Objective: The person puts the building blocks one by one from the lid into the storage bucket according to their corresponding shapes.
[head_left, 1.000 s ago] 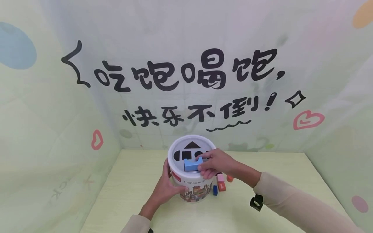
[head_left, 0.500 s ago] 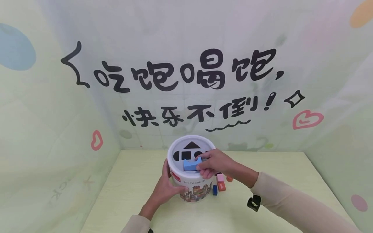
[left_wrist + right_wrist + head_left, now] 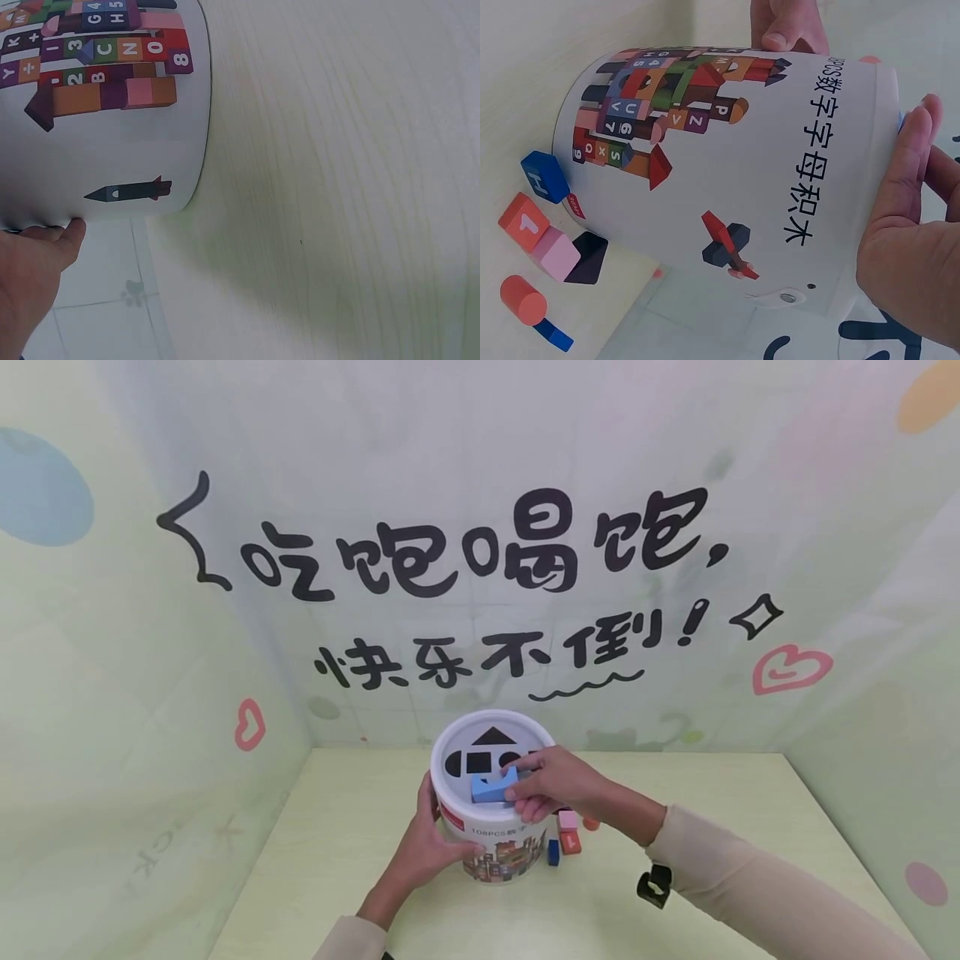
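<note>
A white bucket (image 3: 498, 852), printed with pictures of toy blocks, stands upright on the table. Its pale lid (image 3: 459, 745) has cut-out holes, including a triangle, a square and a half circle. My left hand (image 3: 426, 852) grips the bucket's left side, thumb across the front; the left wrist view catches part of this hand (image 3: 34, 289) at the bucket wall. Between thumb and fingers, my right hand (image 3: 553, 781) pinches a light blue arch-shaped block (image 3: 492, 789) over the lid's near part. That hand partly covers the holes on the right. In the right wrist view, its fingers mostly hide the block.
Right of the bucket lie a dark blue block (image 3: 553, 852), a red block (image 3: 571, 842), a pink block (image 3: 567, 821) and an orange-red cylinder (image 3: 591, 822). A black block (image 3: 587, 257) and a small blue piece (image 3: 553, 335) lie nearby. Printed sheets surround the table (image 3: 675, 877).
</note>
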`<state>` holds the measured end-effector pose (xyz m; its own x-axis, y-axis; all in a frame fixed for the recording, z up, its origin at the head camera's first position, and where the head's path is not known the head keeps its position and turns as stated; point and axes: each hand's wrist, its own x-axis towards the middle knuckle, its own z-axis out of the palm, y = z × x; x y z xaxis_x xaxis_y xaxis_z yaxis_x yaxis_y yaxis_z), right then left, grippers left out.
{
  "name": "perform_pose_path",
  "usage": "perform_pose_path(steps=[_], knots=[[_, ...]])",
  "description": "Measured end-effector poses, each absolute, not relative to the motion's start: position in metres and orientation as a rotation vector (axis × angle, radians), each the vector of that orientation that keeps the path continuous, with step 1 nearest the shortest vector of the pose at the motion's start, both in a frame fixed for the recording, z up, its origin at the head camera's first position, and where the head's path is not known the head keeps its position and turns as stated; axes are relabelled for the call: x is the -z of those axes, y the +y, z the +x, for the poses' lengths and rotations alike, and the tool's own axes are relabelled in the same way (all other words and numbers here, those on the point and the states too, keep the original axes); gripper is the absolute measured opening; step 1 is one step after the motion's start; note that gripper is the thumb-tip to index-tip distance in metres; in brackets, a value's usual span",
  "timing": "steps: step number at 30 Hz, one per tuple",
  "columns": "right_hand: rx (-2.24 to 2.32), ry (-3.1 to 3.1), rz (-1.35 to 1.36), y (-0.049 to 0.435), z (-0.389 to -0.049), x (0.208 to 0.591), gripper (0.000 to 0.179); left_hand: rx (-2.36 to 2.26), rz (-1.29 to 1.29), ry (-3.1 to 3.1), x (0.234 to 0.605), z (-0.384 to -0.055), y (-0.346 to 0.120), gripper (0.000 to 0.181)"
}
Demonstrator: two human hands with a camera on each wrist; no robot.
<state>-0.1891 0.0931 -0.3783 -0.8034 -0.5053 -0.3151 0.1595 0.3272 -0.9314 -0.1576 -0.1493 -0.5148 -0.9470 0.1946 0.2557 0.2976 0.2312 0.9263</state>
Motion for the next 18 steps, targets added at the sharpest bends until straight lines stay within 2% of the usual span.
perform_pose_path(steps=[18], knots=[[1.566, 1.949, -0.375, 0.0984, -0.1891, 0.3798, 0.028, 1.844, -0.471, -2.399, 0.5154, -0.1576, -0.1488, 0.129]])
